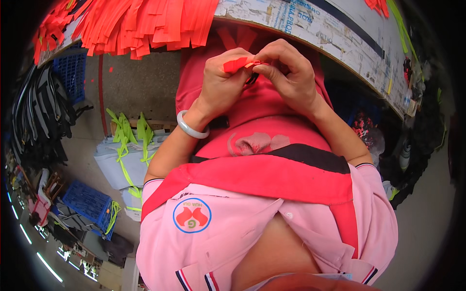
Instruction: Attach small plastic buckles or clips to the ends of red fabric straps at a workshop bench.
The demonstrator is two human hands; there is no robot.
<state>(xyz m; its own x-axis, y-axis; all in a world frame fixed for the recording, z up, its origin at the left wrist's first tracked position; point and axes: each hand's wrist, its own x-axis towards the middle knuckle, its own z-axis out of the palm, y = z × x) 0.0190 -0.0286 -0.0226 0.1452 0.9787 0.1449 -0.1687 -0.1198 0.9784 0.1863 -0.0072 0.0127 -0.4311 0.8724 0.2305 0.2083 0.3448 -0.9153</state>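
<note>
Over my lap, just off the table edge, my two hands meet on a short orange-red fabric strip. My left hand is closed around it, and a folded piece sticks out above its fingers. Thumb and forefinger of my right hand pinch the strip's other end. Something small and black shows below the fingers; its kind is hidden. A thick row of similar orange-red strips hangs over the table edge, ahead and to the left of my left hand.
The table, covered with printed white board, runs across the front. Black straps hang at the left, near a blue crate. Pale stacked bundles with yellow-green ties lie on the floor. Another blue crate stands lower left.
</note>
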